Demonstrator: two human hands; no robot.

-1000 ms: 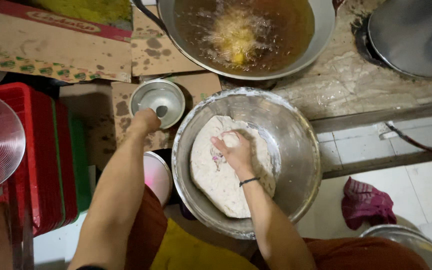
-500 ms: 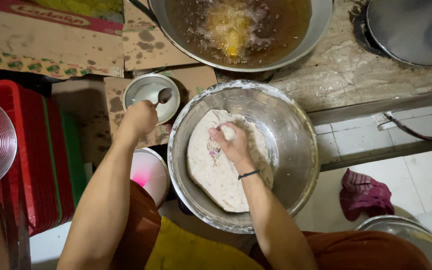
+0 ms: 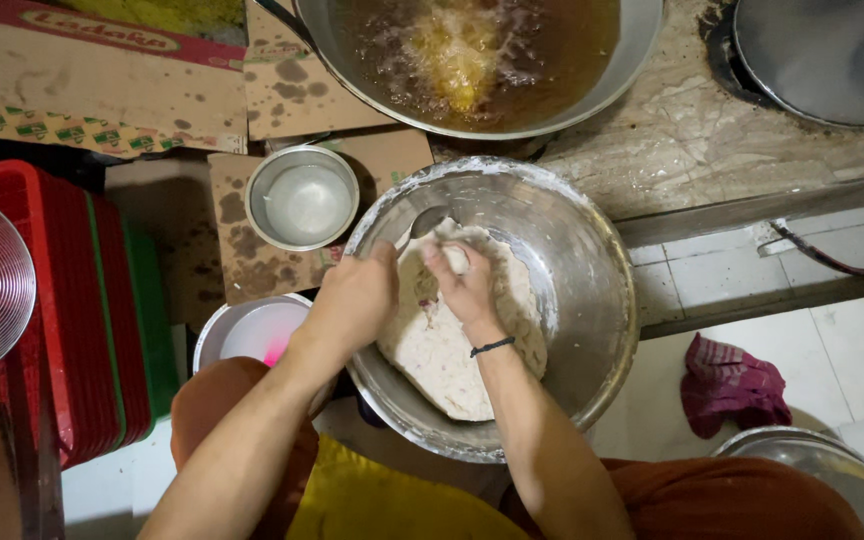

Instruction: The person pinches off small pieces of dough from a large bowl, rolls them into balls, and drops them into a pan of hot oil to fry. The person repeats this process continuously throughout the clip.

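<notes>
1. The white batter (image 3: 452, 340) lies in the bottom of the large steel mixing bowl (image 3: 592, 290), which sits on the person's lap side of the stone surface (image 3: 692, 130), just below the wok of hot oil (image 3: 512, 60). Portions are best shaped low over the batter, so drips fall back into the bowl.
2. The right hand (image 3: 467, 290) is sunk in the batter, its fingers (image 3: 452, 262) curled closed around a small lump; a loose, even pinch seems best so the lump keeps its shape.
3. The left hand (image 3: 352, 300) rests at the bowl's near rim, fingers folded down together. It appears to grip the handle of a spoon (image 3: 427, 220) whose dark bowl shows above the batter, though the hand hides the handle.
4. The spoon works best held close under the right hand, so the lump passes across without stretching.
5. The small steel cup of water (image 3: 304, 198) stands on stained cardboard (image 3: 252, 260) just left of the bowl, within reach for wetting sticky fingers.
6. A piece (image 3: 457, 50) is frying in the wok; arms are safer kept low and clear of its rim.
</notes>
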